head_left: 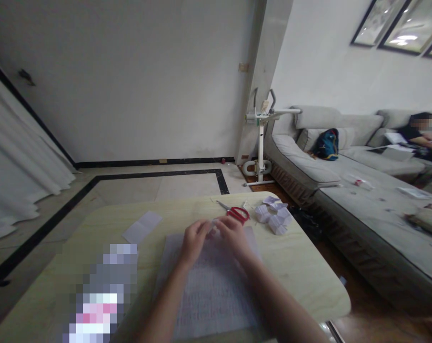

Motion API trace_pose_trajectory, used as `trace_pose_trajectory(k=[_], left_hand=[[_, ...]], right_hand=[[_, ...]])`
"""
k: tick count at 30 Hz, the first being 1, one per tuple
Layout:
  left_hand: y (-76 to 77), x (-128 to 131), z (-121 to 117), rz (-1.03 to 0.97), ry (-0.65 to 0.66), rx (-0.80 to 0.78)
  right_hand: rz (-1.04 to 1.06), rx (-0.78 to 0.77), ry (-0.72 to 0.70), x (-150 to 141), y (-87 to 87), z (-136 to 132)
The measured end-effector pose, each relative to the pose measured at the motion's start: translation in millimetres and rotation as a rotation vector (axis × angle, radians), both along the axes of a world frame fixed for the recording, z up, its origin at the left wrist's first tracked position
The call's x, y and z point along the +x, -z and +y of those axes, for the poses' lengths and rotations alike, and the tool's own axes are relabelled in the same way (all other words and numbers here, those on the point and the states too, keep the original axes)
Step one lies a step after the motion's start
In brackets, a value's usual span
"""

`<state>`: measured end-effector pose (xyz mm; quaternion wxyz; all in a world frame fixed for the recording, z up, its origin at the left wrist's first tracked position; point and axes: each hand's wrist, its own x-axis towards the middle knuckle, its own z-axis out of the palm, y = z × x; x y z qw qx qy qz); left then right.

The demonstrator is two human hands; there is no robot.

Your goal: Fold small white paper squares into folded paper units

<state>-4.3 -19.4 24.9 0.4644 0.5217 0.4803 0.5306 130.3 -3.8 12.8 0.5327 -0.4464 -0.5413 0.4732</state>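
My left hand [195, 239] and my right hand [233, 234] meet over the middle of the table, fingers closed together. Between the fingertips is a small whitish piece [213, 223], probably paper, mostly hidden by the fingers. Beneath my hands and forearms lies a large sheet of paper [216, 295] covered with faint print or writing. Just beyond my right hand rest red-handled scissors [238, 214], blades pointing to the far left. Several folded white paper pieces [278, 220] sit in a cluster to the right of the scissors.
A creased paper slip [142, 226] lies on the pale wooden table [294, 271], left of the large sheet. A blurred-out object [101, 295] is at the near left. To the right stands a grey sofa [366, 205] with a backpack [327, 144] and a seated person [417, 133].
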Motion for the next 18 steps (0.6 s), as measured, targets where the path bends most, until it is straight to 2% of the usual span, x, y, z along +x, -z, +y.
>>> trace_pose_trajectory(k=[7, 18], left_hand=[[0.9, 1.6, -0.4, -0.045, 0.081, -0.053], [1.8, 1.4, -0.7, 0.064, 0.022, 0.028]], right_hand=[[0.043, -0.04, 0.013, 1.4, -3.0, -1.2], [0.01, -0.048, 0.015, 2.3, -9.0, -2.8]])
